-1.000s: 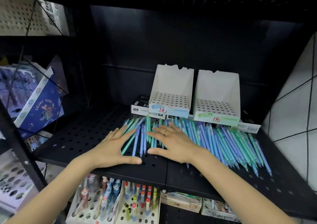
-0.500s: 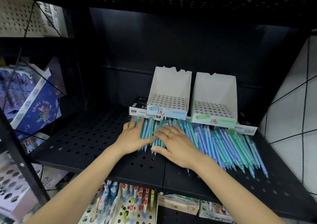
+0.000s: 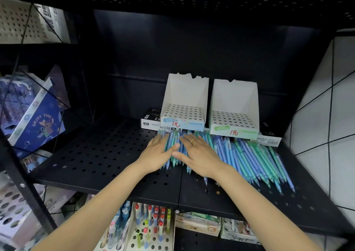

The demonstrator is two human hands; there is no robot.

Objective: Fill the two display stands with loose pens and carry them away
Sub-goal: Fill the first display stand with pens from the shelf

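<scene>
Both hands lie flat and spread, palms down, on the left end of a wide spill of loose blue and green plastic pens [image 3: 247,154]: the left hand [image 3: 156,153] at the edge of the row, the right hand [image 3: 199,154], wearing a ring, just beside it, thumbs nearly touching, neither pinching a pen. The pens cover the right half of the black perforated metal shelf [image 3: 92,154], tips toward the front edge. The main risk is rolling: a sideways push could send the round barrels off the front lip onto the stock below, and a few tips already reach further forward than the rest. Pressing too far back could also nudge the light cardboard stands. There are two white cardboard display stands, the left stand [image 3: 183,114] and the right stand [image 3: 234,120], both empty, touching the pens' far ends. The pens are too many and too blurred to count, several dozen at a guess.
</scene>
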